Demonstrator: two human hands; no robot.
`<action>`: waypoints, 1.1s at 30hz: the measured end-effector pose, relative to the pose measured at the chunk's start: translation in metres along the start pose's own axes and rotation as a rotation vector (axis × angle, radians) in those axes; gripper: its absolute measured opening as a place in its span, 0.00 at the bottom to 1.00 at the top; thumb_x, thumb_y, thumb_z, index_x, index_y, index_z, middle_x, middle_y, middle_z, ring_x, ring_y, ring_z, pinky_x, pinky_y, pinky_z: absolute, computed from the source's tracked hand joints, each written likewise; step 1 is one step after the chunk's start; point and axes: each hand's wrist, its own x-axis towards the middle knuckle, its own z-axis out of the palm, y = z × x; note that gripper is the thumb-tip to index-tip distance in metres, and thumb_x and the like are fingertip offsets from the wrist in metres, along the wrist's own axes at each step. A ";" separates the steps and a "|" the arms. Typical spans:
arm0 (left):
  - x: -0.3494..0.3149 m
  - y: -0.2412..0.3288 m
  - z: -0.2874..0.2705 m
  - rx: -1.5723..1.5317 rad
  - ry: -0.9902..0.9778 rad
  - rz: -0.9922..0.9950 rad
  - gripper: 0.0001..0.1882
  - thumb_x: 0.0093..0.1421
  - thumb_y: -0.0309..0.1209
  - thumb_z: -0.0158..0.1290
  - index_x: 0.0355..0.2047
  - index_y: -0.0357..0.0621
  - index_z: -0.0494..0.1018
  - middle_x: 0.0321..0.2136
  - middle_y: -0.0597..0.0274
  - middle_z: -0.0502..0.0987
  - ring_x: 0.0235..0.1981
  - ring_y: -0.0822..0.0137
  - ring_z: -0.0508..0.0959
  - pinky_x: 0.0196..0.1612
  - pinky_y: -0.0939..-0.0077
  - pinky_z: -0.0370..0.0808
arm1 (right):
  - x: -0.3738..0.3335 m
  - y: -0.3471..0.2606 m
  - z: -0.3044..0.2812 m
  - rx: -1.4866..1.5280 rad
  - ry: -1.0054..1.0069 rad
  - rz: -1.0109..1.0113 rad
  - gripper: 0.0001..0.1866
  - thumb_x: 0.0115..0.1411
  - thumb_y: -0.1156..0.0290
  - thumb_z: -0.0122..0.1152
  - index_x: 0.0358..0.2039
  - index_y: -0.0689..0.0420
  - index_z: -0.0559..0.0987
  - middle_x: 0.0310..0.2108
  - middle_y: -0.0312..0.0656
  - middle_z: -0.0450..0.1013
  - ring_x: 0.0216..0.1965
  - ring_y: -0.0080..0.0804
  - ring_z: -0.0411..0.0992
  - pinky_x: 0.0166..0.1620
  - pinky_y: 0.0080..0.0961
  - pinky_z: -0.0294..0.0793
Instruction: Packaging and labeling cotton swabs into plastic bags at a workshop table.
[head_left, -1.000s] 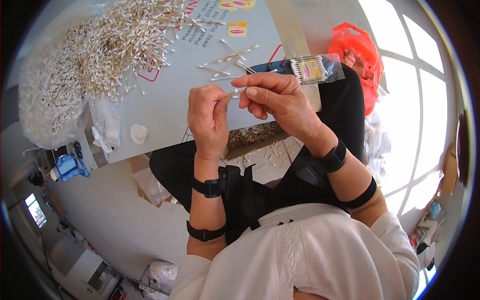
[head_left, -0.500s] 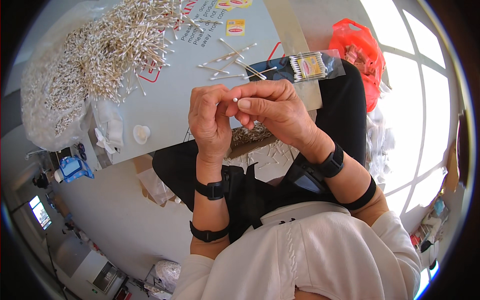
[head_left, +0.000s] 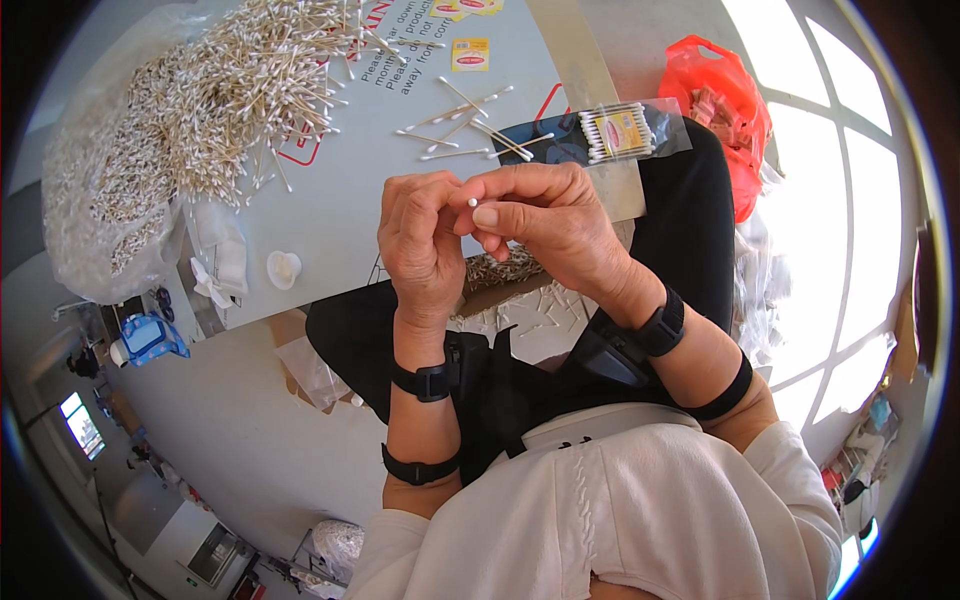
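Observation:
My left hand (head_left: 420, 228) and my right hand (head_left: 555, 212) meet over the table's near edge, fingers curled and closed. Between their fingertips shows the white cotton tip of a cotton swab (head_left: 473, 202), against my right thumb. The fingers of both hands press in around it and hide its stick. Just beyond, several loose cotton swabs (head_left: 455, 153) lie crossed on the grey table (head_left: 350, 220). Right of these, a clear packet of cotton swabs (head_left: 617, 132) with a yellow card in it lies at the table's edge.
A large heap of cotton swabs (head_left: 240, 90) spills from a clear plastic bag (head_left: 75, 235) at the left. Yellow cards (head_left: 470, 54) lie at the far side, a small white cup (head_left: 284, 269) near the left edge. A box of swabs (head_left: 500, 268) sits below my hands; a red bag (head_left: 705, 75) stands right.
Both hands have shifted very slightly, still closed around the cotton swab's tip. Nothing on the table has visibly moved.

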 end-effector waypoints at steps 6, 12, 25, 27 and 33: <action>-0.003 0.005 0.003 -0.035 0.000 -0.077 0.11 0.55 0.15 0.53 0.37 0.41 0.72 0.35 0.61 0.76 0.35 0.67 0.74 0.40 0.77 0.73 | -0.002 0.006 -0.003 0.028 -0.027 -0.009 0.13 0.60 0.79 0.60 0.45 0.64 0.80 0.34 0.44 0.78 0.28 0.21 0.71 0.33 0.19 0.73; -0.004 0.001 0.006 -0.093 0.040 -0.055 0.17 0.47 0.10 0.55 0.35 0.41 0.74 0.32 0.62 0.75 0.34 0.64 0.74 0.35 0.74 0.74 | -0.001 0.009 -0.005 0.076 -0.035 0.000 0.13 0.59 0.81 0.60 0.45 0.64 0.80 0.33 0.44 0.78 0.28 0.23 0.72 0.33 0.20 0.74; -0.013 -0.011 0.019 -0.054 -0.002 -0.106 0.16 0.48 0.12 0.53 0.37 0.41 0.74 0.34 0.59 0.76 0.34 0.61 0.76 0.36 0.72 0.75 | 0.001 0.025 -0.017 0.050 0.054 0.000 0.08 0.57 0.78 0.63 0.39 0.64 0.82 0.28 0.40 0.78 0.26 0.20 0.74 0.33 0.18 0.77; -0.016 -0.012 0.021 -0.052 0.001 -0.106 0.16 0.48 0.12 0.53 0.37 0.40 0.73 0.34 0.59 0.77 0.34 0.60 0.77 0.36 0.71 0.76 | -0.001 0.027 -0.018 0.058 0.057 -0.002 0.08 0.57 0.77 0.64 0.38 0.63 0.82 0.28 0.40 0.78 0.26 0.20 0.74 0.33 0.18 0.77; -0.024 -0.015 0.028 0.011 0.039 -0.063 0.15 0.49 0.12 0.53 0.37 0.40 0.73 0.33 0.58 0.76 0.33 0.58 0.77 0.35 0.70 0.75 | -0.005 0.028 -0.022 0.070 0.094 0.061 0.08 0.59 0.74 0.63 0.37 0.63 0.82 0.29 0.40 0.78 0.26 0.20 0.72 0.31 0.18 0.74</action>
